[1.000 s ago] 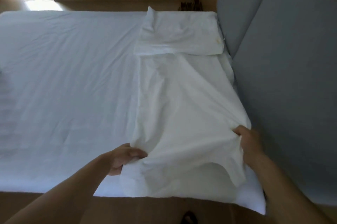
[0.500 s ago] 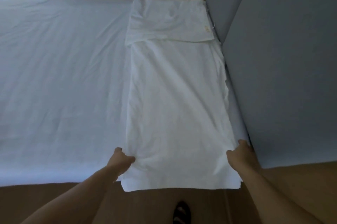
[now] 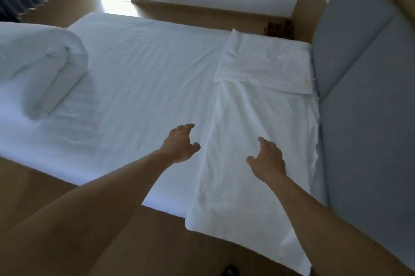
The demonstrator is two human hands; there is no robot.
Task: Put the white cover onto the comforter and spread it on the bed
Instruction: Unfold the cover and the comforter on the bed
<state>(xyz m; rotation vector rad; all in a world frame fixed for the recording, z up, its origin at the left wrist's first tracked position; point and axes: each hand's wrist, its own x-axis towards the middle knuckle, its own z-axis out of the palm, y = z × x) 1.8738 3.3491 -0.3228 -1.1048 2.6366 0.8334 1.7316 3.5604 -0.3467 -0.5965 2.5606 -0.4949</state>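
Now both hands have released the white cover [image 3: 258, 123]: left hand [image 3: 179, 143] hangs loose-fingered over the bed [image 3: 146, 78], right hand [image 3: 267, 160] over the cover, holding nothing. Cover lies as a long strip against the grey headboard [image 3: 370, 100], near end overhanging the bed's edge; rolled comforter [image 3: 40, 66] far left, bare bed between.

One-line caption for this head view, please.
Both hands open, left hand beside and right hand over the folded white cover by the headboard; bundled comforter lies apart on the bed.
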